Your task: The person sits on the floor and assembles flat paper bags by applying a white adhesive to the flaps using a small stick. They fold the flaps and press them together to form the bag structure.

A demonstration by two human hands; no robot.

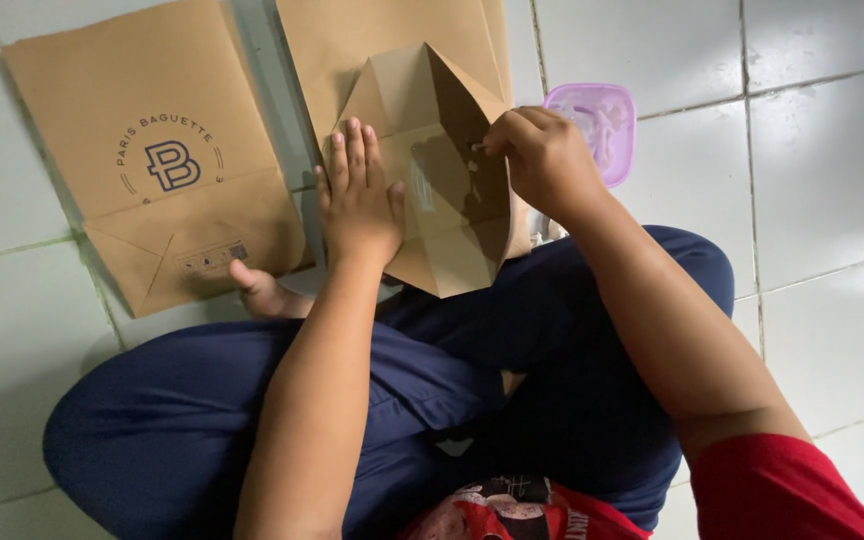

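Note:
A brown paper bag (392, 45) lies flat on the white tiled floor in front of my crossed legs, its bottom flaps (452, 200) folded open. My left hand (357, 195) lies flat on the left flap, fingers together and stretched, pressing it down. My right hand (544, 155) hovers over the open flaps with fingers pinched around a small thin white stick-like thing (476, 147); what it is I cannot tell.
A second flat brown paper bag (142, 150) with a dark round print lies to the left. A small purple plastic tub (597, 125) stands behind my right hand. My legs in blue trousers (512, 340) and a bare foot (262, 292) fill the foreground.

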